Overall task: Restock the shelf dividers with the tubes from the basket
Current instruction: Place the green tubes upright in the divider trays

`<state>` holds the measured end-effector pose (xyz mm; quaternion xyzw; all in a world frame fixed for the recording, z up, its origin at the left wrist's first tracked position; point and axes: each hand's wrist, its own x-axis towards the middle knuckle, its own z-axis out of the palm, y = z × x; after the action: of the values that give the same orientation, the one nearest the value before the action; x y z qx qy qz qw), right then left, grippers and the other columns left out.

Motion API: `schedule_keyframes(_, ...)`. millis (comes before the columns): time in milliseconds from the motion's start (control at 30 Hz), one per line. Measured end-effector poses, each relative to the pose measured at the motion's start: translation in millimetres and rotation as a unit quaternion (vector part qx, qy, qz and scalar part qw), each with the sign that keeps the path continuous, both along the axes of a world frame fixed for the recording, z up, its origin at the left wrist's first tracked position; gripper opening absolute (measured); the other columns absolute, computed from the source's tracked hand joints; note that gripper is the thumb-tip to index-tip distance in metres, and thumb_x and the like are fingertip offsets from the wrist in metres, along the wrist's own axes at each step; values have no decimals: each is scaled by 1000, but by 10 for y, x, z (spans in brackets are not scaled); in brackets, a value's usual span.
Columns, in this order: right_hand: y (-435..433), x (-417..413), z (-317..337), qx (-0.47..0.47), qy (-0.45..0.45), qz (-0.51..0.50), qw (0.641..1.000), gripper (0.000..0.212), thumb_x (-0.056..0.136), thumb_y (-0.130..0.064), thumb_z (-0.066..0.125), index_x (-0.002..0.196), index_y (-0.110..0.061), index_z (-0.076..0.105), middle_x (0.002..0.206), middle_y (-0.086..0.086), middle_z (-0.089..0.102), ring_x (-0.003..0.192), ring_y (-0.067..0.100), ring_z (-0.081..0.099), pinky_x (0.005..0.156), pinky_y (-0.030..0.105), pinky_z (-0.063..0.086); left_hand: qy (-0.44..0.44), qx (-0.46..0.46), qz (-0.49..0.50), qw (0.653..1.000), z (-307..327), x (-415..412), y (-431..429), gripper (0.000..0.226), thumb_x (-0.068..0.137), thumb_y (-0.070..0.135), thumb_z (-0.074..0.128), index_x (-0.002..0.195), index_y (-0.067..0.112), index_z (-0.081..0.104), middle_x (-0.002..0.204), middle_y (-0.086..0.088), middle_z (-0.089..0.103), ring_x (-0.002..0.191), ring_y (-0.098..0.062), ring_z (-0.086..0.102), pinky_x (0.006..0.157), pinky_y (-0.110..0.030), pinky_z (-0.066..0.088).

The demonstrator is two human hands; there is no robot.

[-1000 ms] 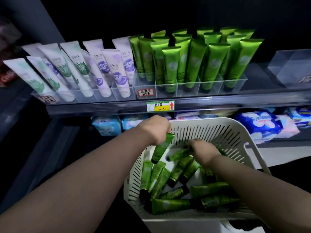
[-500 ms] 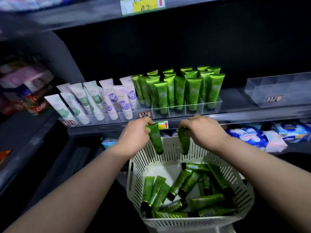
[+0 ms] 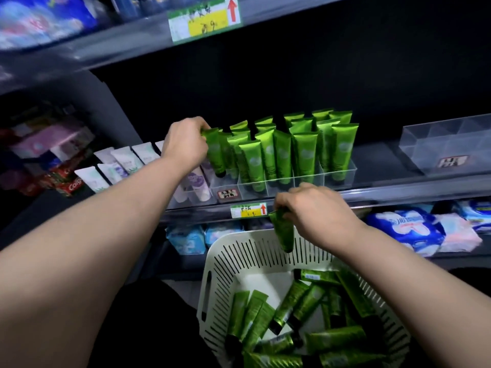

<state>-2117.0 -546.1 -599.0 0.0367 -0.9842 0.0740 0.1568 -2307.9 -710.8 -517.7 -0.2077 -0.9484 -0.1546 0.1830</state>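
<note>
1. Green and glossy, the first tube [image 3: 215, 152] hangs cap down at the left end of the stocked row. Its dark cap is at the mouth of the leftmost compartment of the clear divider tray [image 3: 344, 173]; I cannot tell whether it is inside yet.
2. The left hand [image 3: 186, 143] has its grip pinched on that tube's flat crimped end.
3. A second tube [image 3: 284, 232], also cap down and slightly tilted, hangs in front of the shelf edge [image 3: 398, 195], above the far rim of the basket.
4. The right hand [image 3: 316, 211] pinches this one by its crimped end, fingers curled over the top.
5. Standing tubes [image 3: 305, 152] of the same green fill the tray in several rows, caps down.
6. Below the shelf, the white slotted basket [image 3: 239, 261] holds a pile of loose tubes [image 3: 292, 309] lying at mixed angles.
7. Left of the green row, white tubes [image 3: 127, 160] with purple and green prints lean in their own dividers, partly hidden behind the left forearm.
8. A yellow-and-green price label [image 3: 248, 210] with a red arrow sits on the shelf edge, just left of the right hand.
9. Further right on the same shelf stands another clear tray [image 3: 446, 144].
10. Blue-and-white soft packs [image 3: 406, 229] lie on the shelf below, and red boxes [image 3: 66, 179] sit at far left.
</note>
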Motion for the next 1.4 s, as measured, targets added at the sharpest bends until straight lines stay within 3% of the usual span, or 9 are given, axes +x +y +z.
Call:
schedule_keyframes(300,18,-113,-42,3,-20,-3,1000,28,89,-23,58,114,-33,55,107,-10,63,104,18,51,68,29,28,-30,-76,5,997,-197,-221,94,39,83,-6,50,117,8,62,115,-22,62,109,-39,56,82,-37,47)
schedule_keyframes(467,-27,-206,-139,-1,-25,-11,1000,27,90,-20,54,114,-33,56,107,-10,64,102,19,52,67,29,28,25,-84,-21,996,-139,-49,15,46,78,-10,51,120,6,56,117,-21,58,106,-39,57,82,-40,47)
schedule_keyframes(567,-70,-225,-193,14,-26,-11,1000,25,90,-23,53,113,-32,56,107,-9,64,102,19,53,67,29,29,40,-59,-29,997,-224,296,-75,48,81,-9,51,122,14,57,123,-13,57,108,-35,57,80,-39,46)
schedule_keyframes(700,-139,-191,-158,0,-10,-13,1000,22,90,-25,56,110,-33,58,103,-8,64,100,20,55,69,31,37,-23,-40,-62,997,-696,665,-314,44,84,-8,47,114,21,61,117,-7,63,102,-28,62,83,-37,52)
schedule_keyframes(867,-294,-317,120,-45,38,-19,998,22,89,-15,56,109,-23,63,100,1,66,96,25,59,71,38,51,-179,-103,-24,978,-1001,704,-444,36,87,2,49,110,25,63,115,-9,64,105,-31,60,81,-37,48)
schedule_keyframes(1133,-574,-1006,636,-28,197,-44,979,24,90,-11,54,114,-14,58,102,10,61,95,34,55,69,41,49,-207,-95,-14,974,-983,629,-505,33,89,3,50,112,22,65,117,-8,63,108,-29,59,84,-36,50)
schedule_keyframes(1233,-633,-1228,605,-15,187,-61,980,26,91,-10,53,117,-14,57,103,10,61,96,33,55,66,38,46,-208,-101,-20,973,-988,657,-507,33,89,4,50,114,21,64,118,-8,63,109,-30,60,85,-37,50)
schedule_keyframes(1400,-677,-1430,427,17,91,-81,992,31,91,-10,52,121,-15,53,111,10,60,104,33,54,65,35,38,-220,-103,-19,970,-946,619,-546,32,91,5,50,117,20,63,120,-8,61,109,-30,59,84,-37,49)
